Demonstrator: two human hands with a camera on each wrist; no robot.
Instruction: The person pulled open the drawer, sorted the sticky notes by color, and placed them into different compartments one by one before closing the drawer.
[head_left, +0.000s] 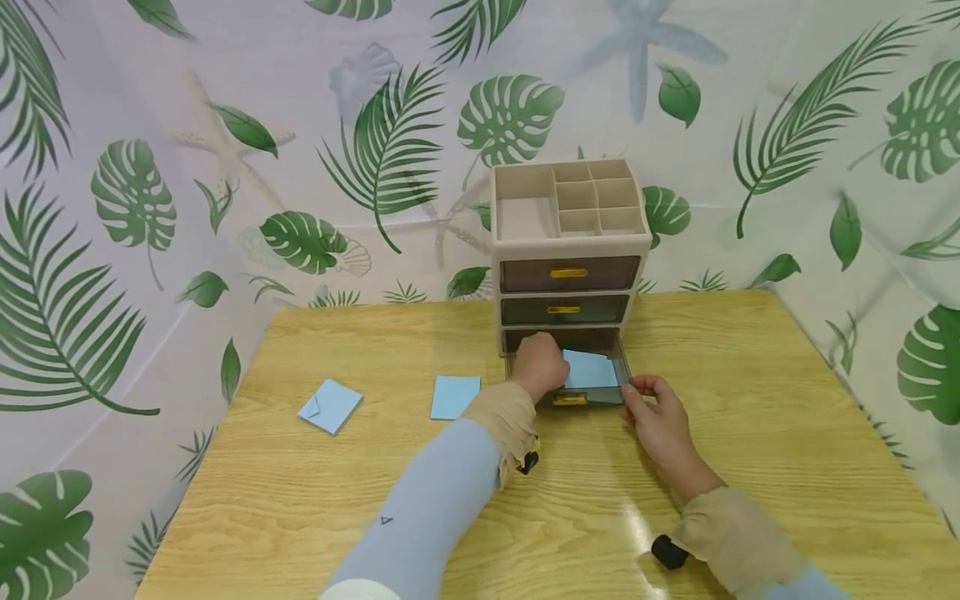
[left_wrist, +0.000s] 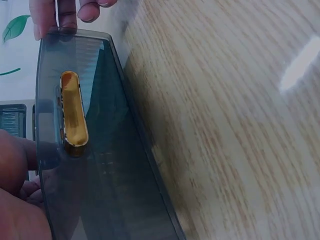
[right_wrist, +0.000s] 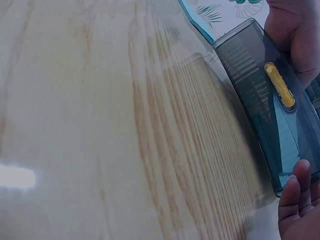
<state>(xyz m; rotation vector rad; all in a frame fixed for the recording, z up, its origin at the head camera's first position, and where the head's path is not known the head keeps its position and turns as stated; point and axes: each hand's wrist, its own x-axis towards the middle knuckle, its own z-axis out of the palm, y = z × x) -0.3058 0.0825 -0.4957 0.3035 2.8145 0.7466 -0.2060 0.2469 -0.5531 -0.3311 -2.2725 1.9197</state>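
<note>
A beige desktop drawer organizer stands at the table's back, its bottom drawer pulled out. This drawer is smoky and see-through, with a yellow handle on its front. Light blue paper lies inside it. My left hand reaches over the drawer's left side, knuckles up and fingers bent down into it; its fingertips are hidden, so I cannot tell whether they hold anything. At the front right corner, my right hand grips the drawer between thumb and fingers; its fingertips show against the drawer front.
Left of the organizer lies a light blue paper pad, partly behind my left forearm. Farther left is another light blue pad with a folded corner. Two closed drawers sit above the open one, under a compartment tray. A leaf-patterned backdrop stands behind the wooden table.
</note>
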